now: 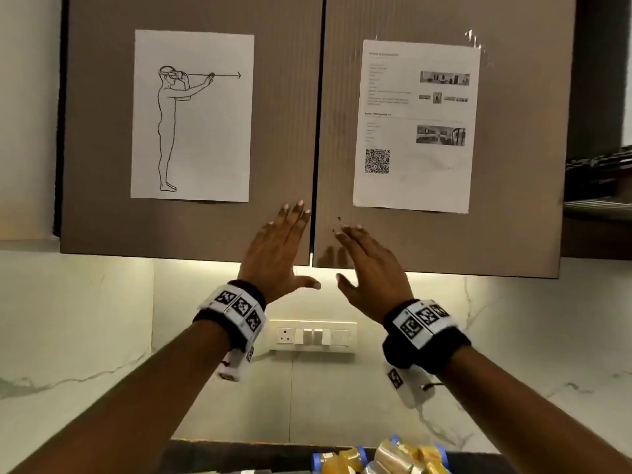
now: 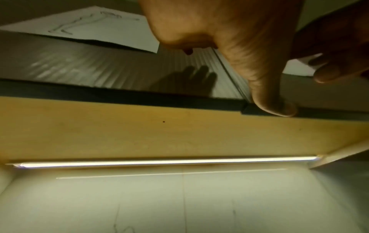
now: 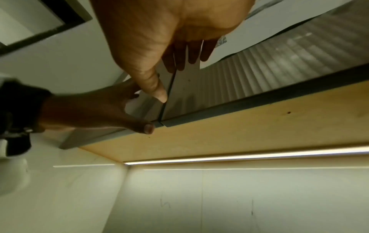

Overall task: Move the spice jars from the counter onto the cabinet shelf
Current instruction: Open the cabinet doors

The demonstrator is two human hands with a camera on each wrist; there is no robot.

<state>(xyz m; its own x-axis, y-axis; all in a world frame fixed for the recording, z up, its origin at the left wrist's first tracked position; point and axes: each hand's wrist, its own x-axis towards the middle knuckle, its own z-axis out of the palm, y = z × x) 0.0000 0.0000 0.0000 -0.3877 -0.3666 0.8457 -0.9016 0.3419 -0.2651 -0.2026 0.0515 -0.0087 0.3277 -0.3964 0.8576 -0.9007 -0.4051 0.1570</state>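
Note:
Two brown ribbed cabinet doors, the left door [image 1: 102,217] and the right door [image 1: 513,234], hang shut above the counter, with a thin seam between them. My left hand [image 1: 278,248] is raised with straight fingers against the left door near the seam. My right hand [image 1: 371,265] is raised beside it in front of the right door, fingers straight, holding nothing. Several spice jars [image 1: 383,456] with blue lids and yellow contents lie at the bottom edge of the head view, on the dark counter [image 1: 212,456]. The cabinet shelf is hidden behind the doors.
A drawing of a standing figure [image 1: 191,116] is taped to the left door, a printed sheet with a QR code [image 1: 415,126] to the right one. A socket and switch plate [image 1: 313,335] sits on the marble wall. A light strip [image 2: 169,162] glows under the cabinet.

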